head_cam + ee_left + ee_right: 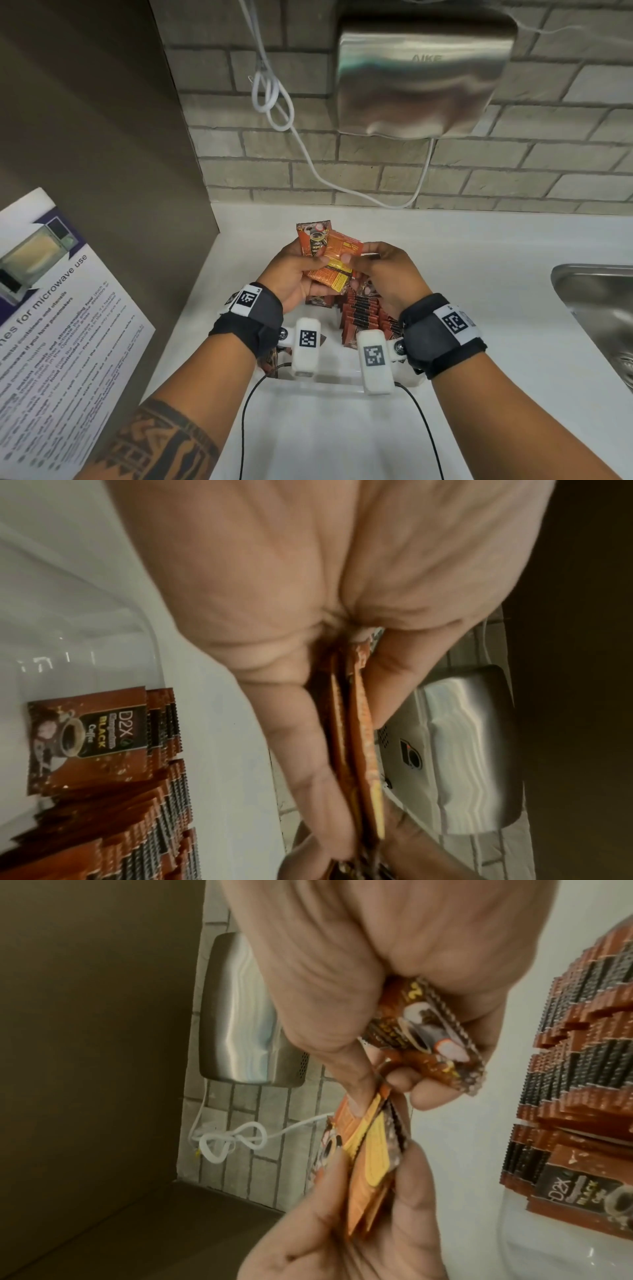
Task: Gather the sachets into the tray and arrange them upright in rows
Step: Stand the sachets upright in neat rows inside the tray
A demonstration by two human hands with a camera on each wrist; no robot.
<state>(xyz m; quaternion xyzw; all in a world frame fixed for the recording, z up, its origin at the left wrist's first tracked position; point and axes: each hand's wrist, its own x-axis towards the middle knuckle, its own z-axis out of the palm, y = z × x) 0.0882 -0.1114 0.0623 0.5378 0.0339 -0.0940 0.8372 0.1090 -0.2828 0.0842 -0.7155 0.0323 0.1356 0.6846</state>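
The left hand (291, 274) has its fingers (308, 750) curled round a small fan of sachets (329, 260), thumb pressed on the front, holding them above the counter (479, 308). At least 3 sachets show in that fan from the head view: 1 dark one standing tallest at the back and 2 orange ones in front; more may be hidden behind. The right hand (387, 274) pinches the edge of the front orange sachet between thumb and forefinger, while its other fingers (431, 1093) curl round 1 more crumpled sachet (428, 1037) tucked in the palm. Both hands meet just above the tray (342, 380), a clear one sitting on the counter near the front edge. In the tray the packed sachets (363, 315) stand upright on edge, pressed face to face in at least 2 rows; they are too many and too tightly packed to count. Each wrist carries 1 black strap with 1 white camera block. On the brick wall behind hangs 1 steel hand dryer (424, 75) with 1 white cord (270, 96) looped beside it. A sink (596, 308) lies to the right, and 1 microwave notice (51, 325) hangs at the left.
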